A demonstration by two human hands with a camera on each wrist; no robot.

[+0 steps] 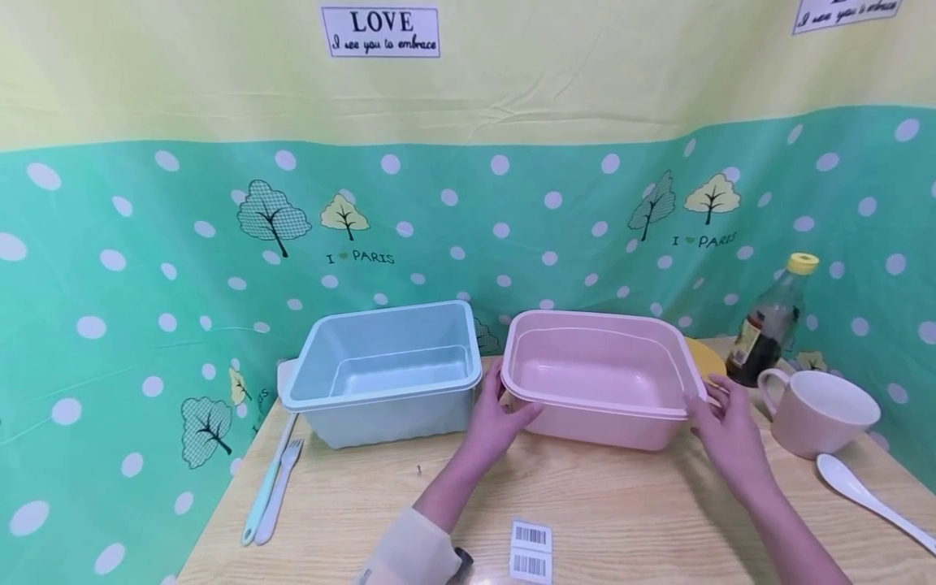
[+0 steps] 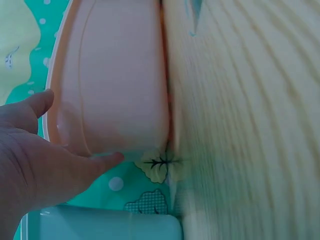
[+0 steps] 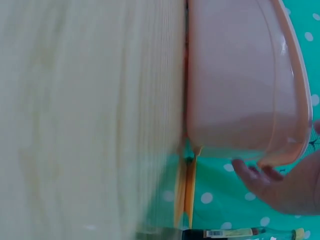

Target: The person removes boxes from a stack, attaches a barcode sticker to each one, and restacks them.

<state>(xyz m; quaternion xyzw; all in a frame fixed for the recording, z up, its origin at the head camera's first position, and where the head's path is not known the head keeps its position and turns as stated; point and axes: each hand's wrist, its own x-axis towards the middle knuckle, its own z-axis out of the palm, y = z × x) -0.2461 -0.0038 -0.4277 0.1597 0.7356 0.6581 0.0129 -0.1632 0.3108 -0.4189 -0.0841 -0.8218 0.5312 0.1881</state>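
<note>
A pink plastic basin (image 1: 600,426) stands on the wooden table between my two hands. My left hand (image 1: 493,418) is spread around its left front corner, thumb along the front under the rim and fingers at the left end. In the left wrist view, the left thumb and fingers lie straight against the pink basin (image 2: 120,75). At the right end, my right hand (image 1: 727,431) has its thumb by the rim and its fingers slightly bent. From the right wrist, those fingertips show close to the end wall of the pink basin (image 3: 235,90). Inside, the basin is empty.
Left of it stands a blue basin (image 1: 395,418). Beside that lie a fork (image 1: 281,487) and a light-blue-handled utensil (image 1: 265,491). A yellow round thing (image 1: 708,357), sauce bottle (image 1: 768,325), mug (image 1: 822,418) and white spoon (image 1: 866,496) are at right. Barcode labels (image 1: 531,551) lie in front.
</note>
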